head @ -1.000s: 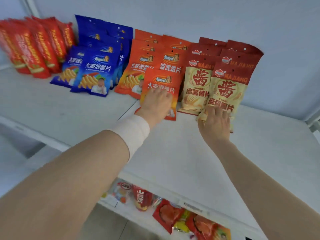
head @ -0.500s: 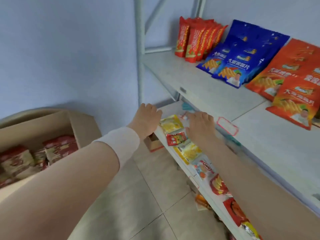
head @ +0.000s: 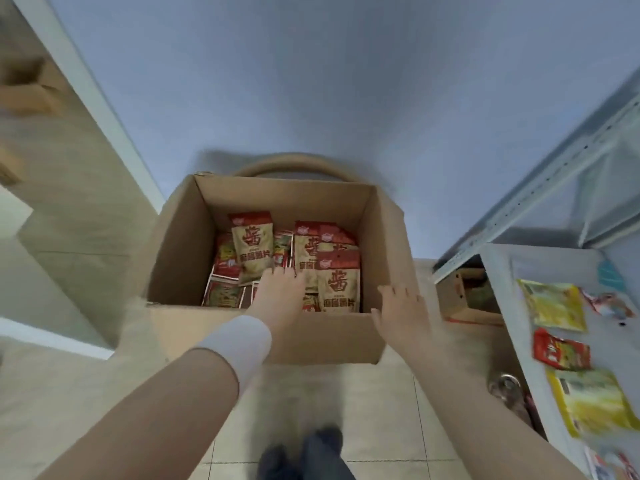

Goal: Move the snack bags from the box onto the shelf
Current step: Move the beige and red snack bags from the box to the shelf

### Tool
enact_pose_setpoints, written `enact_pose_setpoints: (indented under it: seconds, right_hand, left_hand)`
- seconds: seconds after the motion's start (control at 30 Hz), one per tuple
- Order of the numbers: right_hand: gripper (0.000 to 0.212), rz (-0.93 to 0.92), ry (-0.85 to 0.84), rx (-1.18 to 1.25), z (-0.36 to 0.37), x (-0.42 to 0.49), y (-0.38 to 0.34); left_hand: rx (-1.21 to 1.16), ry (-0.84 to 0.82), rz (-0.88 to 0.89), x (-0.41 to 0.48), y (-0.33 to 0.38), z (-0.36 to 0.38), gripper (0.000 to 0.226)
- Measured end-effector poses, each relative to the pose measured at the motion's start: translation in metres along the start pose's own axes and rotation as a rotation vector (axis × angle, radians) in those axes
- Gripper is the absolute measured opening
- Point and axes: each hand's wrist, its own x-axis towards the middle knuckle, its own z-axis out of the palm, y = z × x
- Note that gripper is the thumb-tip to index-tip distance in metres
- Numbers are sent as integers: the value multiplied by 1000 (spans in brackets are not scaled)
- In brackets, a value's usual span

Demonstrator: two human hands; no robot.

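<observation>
Swung off the shelf (head: 554, 268) since half a second ago. Pulled both hands from its lower edge over to the box (head: 263, 337), now dead centre instead of far left.

At right edge: shelf, just beside box. Short carry, presumably the reason for parking it there. On its lower tier: loose yellow and red packets (head: 554, 306), not this batch.

On floor against wall: box, flaps open, top free for reaching in from above.

Inside box: snack bags (head: 337, 282), several beige-and-red ones standing on end over a flat layer, tops up, so likely easy to take by the upper edge. Well short of done, judging by the count left.

Inside box, over near wall: left hand (head: 280, 292), fingers straight and close together, tips at foot of upright bag (head: 251, 244). Touching or just short, cannot tell through blur. Holding nothing.

Above near right corner of box: right hand (head: 401, 313), fingers spread wide, empty. Probably lining up for the right-hand stack.

On left forearm: white wrist wrap (head: 239, 344).
</observation>
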Motion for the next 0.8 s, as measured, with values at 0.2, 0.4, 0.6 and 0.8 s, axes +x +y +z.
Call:
enact_pose_setpoints:
  seconds: [0.2, 0.4, 0.6, 0.8]
  right_hand:
    - [45, 5, -207, -9, 54, 90, -30]
    - [62, 205, -514, 158, 119, 163, -36]
    - [87, 633, -578, 470, 185, 213, -26]
    - [109, 836, -484, 567, 236, 238, -31]
  left_hand:
    - [-83, -145, -109, 60, -64, 52, 30]
    - [-336, -327, -313, 128, -100, 109, 50]
    - [-840, -380, -627, 204, -139, 182, 62]
    - [-1272, -82, -968, 279, -165, 236, 69]
